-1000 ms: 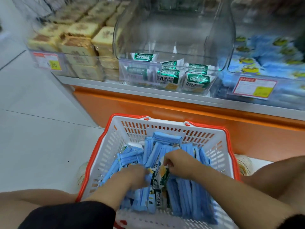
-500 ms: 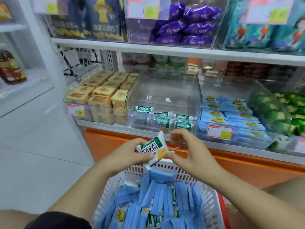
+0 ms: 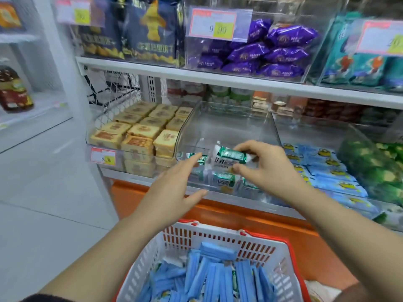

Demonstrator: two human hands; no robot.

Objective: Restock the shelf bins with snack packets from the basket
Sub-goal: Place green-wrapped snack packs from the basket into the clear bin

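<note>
My right hand point(image 3: 265, 165) pinches a green-and-white snack packet point(image 3: 229, 159) over the front rim of a clear shelf bin point(image 3: 229, 127). A few matching green packets point(image 3: 224, 180) lie in the bin's front. My left hand point(image 3: 174, 190) is stretched toward the bin with straight fingers, holding nothing, just left of the packet. Below, the white basket with a red rim point(image 3: 218, 236) holds several blue packets point(image 3: 209, 273).
A bin of yellow cake packs point(image 3: 139, 136) stands left of the clear bin, and a bin of blue packets point(image 3: 322, 168) right of it, then green packs point(image 3: 375, 162). An orange shelf base point(image 3: 239, 216) runs behind the basket. Purple packets point(image 3: 266, 53) fill a bin above.
Both hands left the basket with one green packet and rose to the shelf. The packet passed from my left hand to my right, which now holds it over the clear bin.
</note>
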